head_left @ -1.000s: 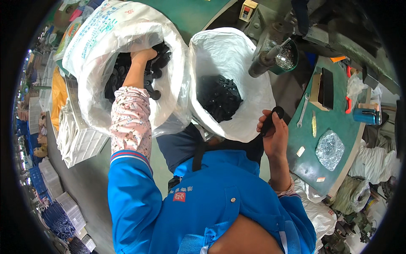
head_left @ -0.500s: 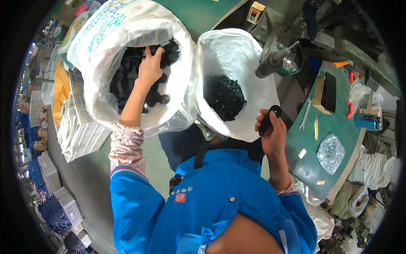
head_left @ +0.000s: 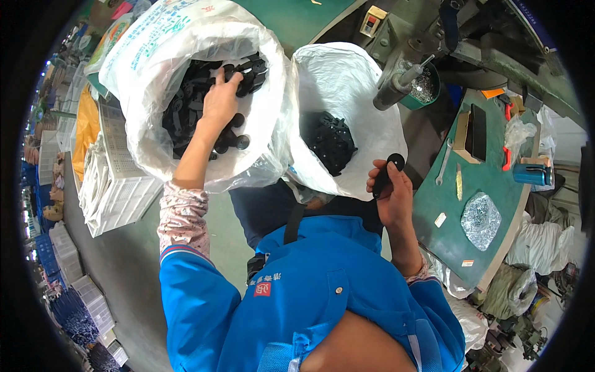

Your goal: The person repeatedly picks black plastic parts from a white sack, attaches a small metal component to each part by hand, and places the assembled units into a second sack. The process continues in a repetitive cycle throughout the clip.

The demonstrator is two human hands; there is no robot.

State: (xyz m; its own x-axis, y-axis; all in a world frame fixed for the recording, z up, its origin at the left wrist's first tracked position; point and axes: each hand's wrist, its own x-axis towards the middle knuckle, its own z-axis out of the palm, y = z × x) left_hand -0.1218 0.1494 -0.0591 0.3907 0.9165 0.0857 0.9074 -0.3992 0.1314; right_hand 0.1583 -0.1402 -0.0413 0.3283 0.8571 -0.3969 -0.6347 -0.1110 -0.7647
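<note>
My left hand (head_left: 220, 102) reaches into the large white sack (head_left: 149, 118) on the left. Its thumb and forefinger are apart, their tips touching the loose black parts (head_left: 183, 111) heaped inside; the other fingers are partly hidden. Over on the right, my right hand (head_left: 395, 195) grips a long black part (head_left: 384, 180) with a round end that has a small hole. It is held upright between thumb and fingers, beside the rim of a second white sack (head_left: 341, 68). A smaller pile of black parts (head_left: 331, 142) lies in that sack.
A metal machine (head_left: 393, 84) stands beyond the right sack, with a green tray of small metal pieces (head_left: 423, 87). On the green bench (head_left: 443, 235) lie a wrench (head_left: 444, 162), a clear bag of fasteners (head_left: 481, 221) and a blue cup (head_left: 533, 175). White crates (head_left: 127, 204) stand at left.
My right hand has shifted slightly left, still holding the black part. My left hand stays among the parts, and some near its fingertips have been disturbed. The view has shifted a little.
</note>
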